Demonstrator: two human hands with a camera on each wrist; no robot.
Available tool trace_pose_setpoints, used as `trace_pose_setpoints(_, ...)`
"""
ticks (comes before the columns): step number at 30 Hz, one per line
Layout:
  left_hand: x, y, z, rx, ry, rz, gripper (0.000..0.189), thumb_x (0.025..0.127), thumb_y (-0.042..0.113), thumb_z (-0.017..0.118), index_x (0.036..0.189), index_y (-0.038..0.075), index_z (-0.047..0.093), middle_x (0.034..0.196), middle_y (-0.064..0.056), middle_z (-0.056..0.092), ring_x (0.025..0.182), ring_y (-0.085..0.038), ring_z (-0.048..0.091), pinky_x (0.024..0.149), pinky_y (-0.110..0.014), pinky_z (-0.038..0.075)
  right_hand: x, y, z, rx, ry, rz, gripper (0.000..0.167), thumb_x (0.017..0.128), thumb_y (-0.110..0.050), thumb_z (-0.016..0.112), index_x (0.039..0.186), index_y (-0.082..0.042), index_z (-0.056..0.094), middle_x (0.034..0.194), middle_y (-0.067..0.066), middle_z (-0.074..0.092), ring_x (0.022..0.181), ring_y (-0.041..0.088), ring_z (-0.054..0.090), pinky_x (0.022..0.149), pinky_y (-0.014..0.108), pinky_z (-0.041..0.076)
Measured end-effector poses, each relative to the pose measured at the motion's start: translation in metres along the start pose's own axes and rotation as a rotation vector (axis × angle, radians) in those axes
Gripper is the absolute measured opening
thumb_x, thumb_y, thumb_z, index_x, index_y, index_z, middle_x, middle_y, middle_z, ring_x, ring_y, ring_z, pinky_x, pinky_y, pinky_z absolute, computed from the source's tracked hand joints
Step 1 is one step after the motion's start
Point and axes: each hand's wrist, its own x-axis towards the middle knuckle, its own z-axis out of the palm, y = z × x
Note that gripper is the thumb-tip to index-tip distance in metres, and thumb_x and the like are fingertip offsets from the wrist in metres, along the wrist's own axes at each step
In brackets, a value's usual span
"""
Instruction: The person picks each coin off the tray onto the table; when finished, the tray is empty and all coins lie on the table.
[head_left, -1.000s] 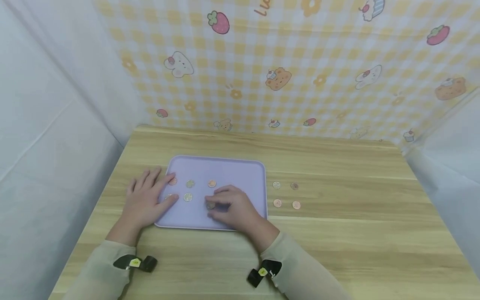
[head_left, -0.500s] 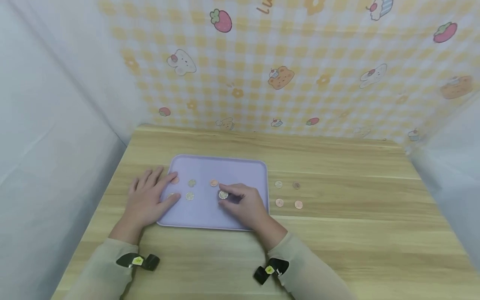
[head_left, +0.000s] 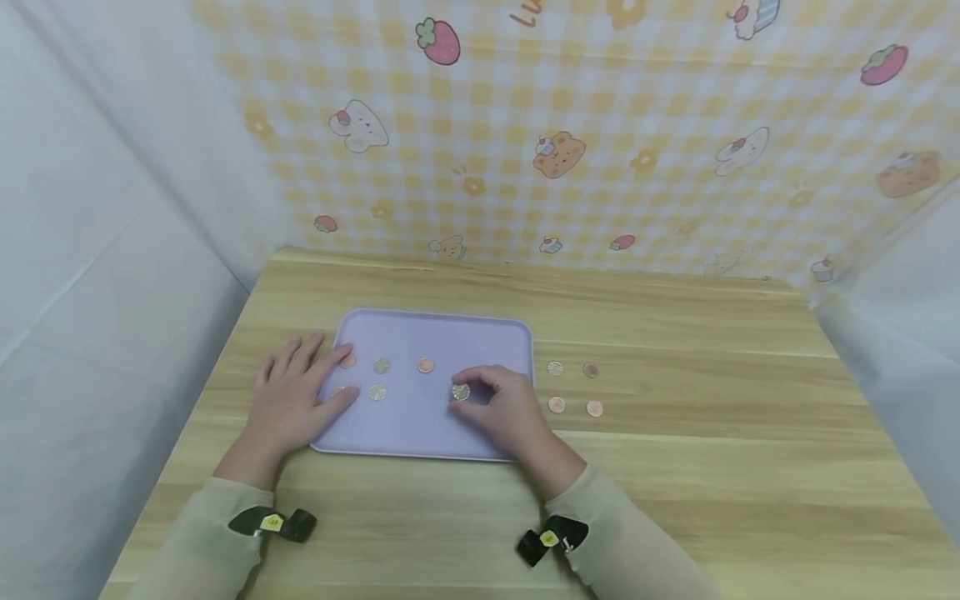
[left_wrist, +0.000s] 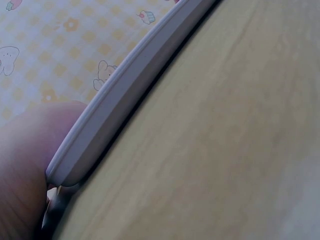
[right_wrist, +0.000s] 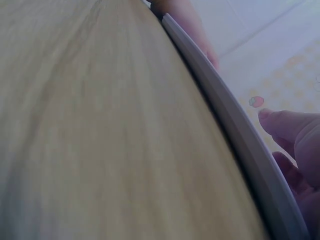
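A silver coin [head_left: 461,392] is pinched between the thumb and fingers of my right hand [head_left: 504,408], over the right half of the lilac tray [head_left: 420,433]. My left hand [head_left: 292,400] lies with spread fingers across the tray's left edge. Its index fingertip is at a copper coin [head_left: 347,361], and its thumb partly hides another coin [head_left: 340,390]. Further along the tray are a silver coin [head_left: 382,366], a copper coin [head_left: 426,365] and a second silver one in the front row. In the right wrist view the right thumb and fingers [right_wrist: 290,125] show above the tray's rim, with no coin visible.
To the right of the tray, on the wooden table [head_left: 712,483], lie a silver coin [head_left: 555,367], a brownish coin [head_left: 591,370] and two copper coins [head_left: 557,404]. A yellow checked cloth [head_left: 480,125] hangs behind the table, with white cloth [head_left: 112,250] at the sides.
My right hand has moved right across the tray, and the silver coin has come along in its fingers. The left hand stays in place, as do the other coins.
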Motion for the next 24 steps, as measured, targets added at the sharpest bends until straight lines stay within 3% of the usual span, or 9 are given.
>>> trace_pose_setpoints(5,0.000,0.001,-0.001,-0.004,0.002,0.003,0.069,0.101,0.057,0.061,0.160,0.023,0.049,0.169,-0.026,0.029,0.154,-0.057,0.018,0.116,-0.081,0.004,-0.004,0.005,-0.013,-0.004,0.054,-0.032,0.034,0.074,-0.006,0.098,0.104,-0.012,0.083,0.119,-0.005,0.078,0.110,0.014,0.071,0.096,0.032,0.057)
trace_pose_setpoints(9,0.000,0.000,-0.001,-0.003,0.006,0.008,0.069,0.101,0.057,0.061,0.160,0.023,0.049,0.169,-0.026,0.029,0.154,-0.057,0.018,0.116,-0.080,0.003,-0.007,0.012,-0.025,-0.078,0.099,-0.065,0.033,0.072,-0.007,0.099,0.100,-0.013,0.083,0.124,-0.003,0.076,0.119,0.020,0.068,0.101,0.039,0.054)
trace_pose_setpoints(16,-0.001,0.001,-0.002,-0.002,0.009,0.010,0.069,0.101,0.056,0.063,0.159,0.022,0.049,0.169,-0.027,0.030,0.153,-0.058,0.019,0.116,-0.079,0.004,-0.008,0.030,-0.045,-0.112,0.184,-0.045,0.033,0.074,-0.007,0.099,0.102,-0.010,0.083,0.123,0.003,0.074,0.121,0.025,0.064,0.096,0.040,0.054)
trace_pose_setpoints(22,-0.001,0.001,-0.001,-0.008,0.008,0.007,0.071,0.100,0.058,0.063,0.159,0.022,0.050,0.169,-0.027,0.030,0.154,-0.058,0.018,0.116,-0.080,0.003,-0.017,0.050,-0.069,-0.118,0.266,-0.040,0.035,0.075,-0.004,0.098,0.106,-0.009,0.082,0.118,0.007,0.073,0.114,0.028,0.065,0.100,0.040,0.044)
trace_pose_setpoints(24,0.000,0.000,-0.001,-0.010,0.008,0.005,0.071,0.099,0.058,0.063,0.159,0.023,0.050,0.169,-0.027,0.030,0.154,-0.058,0.018,0.116,-0.080,0.003,-0.019,0.055,-0.078,-0.129,0.280,-0.017,0.035,0.076,-0.003,0.097,0.107,-0.008,0.082,0.117,0.008,0.073,0.113,0.028,0.065,0.099,0.039,0.047)
